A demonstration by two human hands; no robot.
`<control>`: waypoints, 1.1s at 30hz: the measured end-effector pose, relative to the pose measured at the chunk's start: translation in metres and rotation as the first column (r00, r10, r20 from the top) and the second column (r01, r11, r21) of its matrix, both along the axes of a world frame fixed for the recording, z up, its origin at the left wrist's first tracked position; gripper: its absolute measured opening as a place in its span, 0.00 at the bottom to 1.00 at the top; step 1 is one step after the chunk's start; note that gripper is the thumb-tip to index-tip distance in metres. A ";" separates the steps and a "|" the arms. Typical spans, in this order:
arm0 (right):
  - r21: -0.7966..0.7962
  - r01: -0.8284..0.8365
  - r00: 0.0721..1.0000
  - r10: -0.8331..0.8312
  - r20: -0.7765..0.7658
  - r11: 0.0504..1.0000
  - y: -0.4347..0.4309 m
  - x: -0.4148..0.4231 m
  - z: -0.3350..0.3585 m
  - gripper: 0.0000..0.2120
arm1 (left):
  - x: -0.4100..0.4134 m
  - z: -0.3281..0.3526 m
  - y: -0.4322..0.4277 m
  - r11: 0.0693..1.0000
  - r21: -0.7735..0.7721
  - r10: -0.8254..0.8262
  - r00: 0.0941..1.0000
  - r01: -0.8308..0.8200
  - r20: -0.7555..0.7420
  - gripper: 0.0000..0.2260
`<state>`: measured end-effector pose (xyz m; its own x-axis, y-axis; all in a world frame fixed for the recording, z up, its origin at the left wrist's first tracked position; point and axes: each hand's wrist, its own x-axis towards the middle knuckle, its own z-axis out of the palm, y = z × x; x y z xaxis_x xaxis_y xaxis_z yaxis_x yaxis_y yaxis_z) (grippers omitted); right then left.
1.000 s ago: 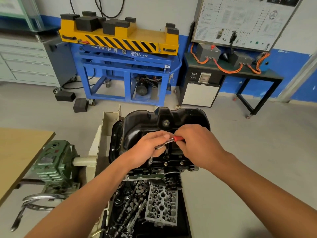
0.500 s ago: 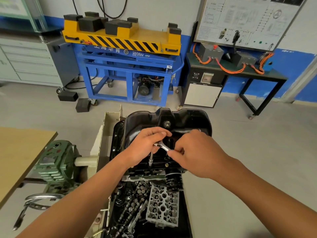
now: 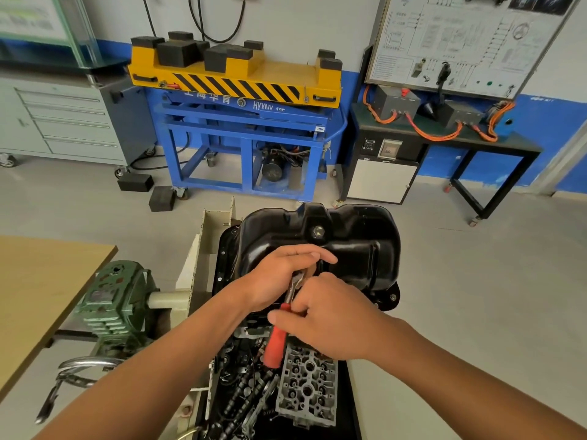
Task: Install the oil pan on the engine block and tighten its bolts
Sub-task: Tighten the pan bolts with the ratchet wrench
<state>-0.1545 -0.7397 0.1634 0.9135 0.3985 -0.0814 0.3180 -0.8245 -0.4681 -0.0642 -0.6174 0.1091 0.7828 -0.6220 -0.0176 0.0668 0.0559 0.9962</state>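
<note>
The black oil pan (image 3: 355, 236) lies upside down on the engine block, which is mostly hidden beneath it and my hands. A ratchet wrench with a red handle (image 3: 277, 342) stands over the pan's near flange, its handle pointing toward me. My left hand (image 3: 279, 274) grips the ratchet's head from above, fingers curled over it. My right hand (image 3: 330, 319) holds the handle just below the metal shank. The bolt and socket under the ratchet head are hidden by my left hand. A drain plug (image 3: 317, 231) shows on the pan's far wall.
Below the pan, a black tray (image 3: 349, 401) holds a grey cylinder head (image 3: 306, 385), camshafts and small parts. A green gearbox (image 3: 117, 300) and wooden table (image 3: 38, 287) sit at left. A blue and yellow lift cart (image 3: 241, 122) and a black bench (image 3: 444, 134) stand behind.
The ratchet handle has swung from pointing right, across the pan, round toward me. My right hand moved down and nearer with it; my left hand stayed on the ratchet head.
</note>
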 end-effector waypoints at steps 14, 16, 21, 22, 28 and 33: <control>-0.157 -0.003 0.962 -0.040 -0.271 0.988 -0.058 0.027 0.031 0.07 | -0.006 -0.003 -0.007 0.992 0.124 0.017 0.999 -0.021 0.033 0.13; -0.236 0.037 0.981 -0.080 -0.178 0.971 -0.061 0.032 0.034 0.03 | -0.006 -0.004 -0.006 0.994 0.109 0.025 0.999 -0.028 0.028 0.13; -0.379 0.191 0.976 -0.134 0.171 0.906 -0.056 0.037 0.033 0.05 | -0.007 -0.003 -0.007 0.999 0.031 -0.014 0.999 0.013 0.034 0.14; -0.383 0.214 0.966 -0.136 0.219 0.899 -0.055 0.037 0.031 0.05 | -0.007 -0.003 -0.008 1.000 0.022 -0.023 0.999 0.022 0.034 0.15; -0.316 0.248 0.940 -0.149 0.307 0.916 -0.056 0.031 0.018 0.08 | -0.004 -0.004 -0.008 0.998 0.000 -0.061 0.997 0.061 0.045 0.18; -0.333 0.203 0.970 -0.142 0.199 0.921 -0.058 0.019 0.024 0.19 | -0.004 -0.005 -0.013 1.000 0.015 0.005 1.000 -0.005 0.007 0.19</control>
<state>-0.1357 -0.7975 0.1873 0.9778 0.2079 -0.0262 0.2047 -0.9743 -0.0938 -0.0686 -0.6303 0.1041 0.7863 -0.6175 -0.0211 0.0592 0.0413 0.9974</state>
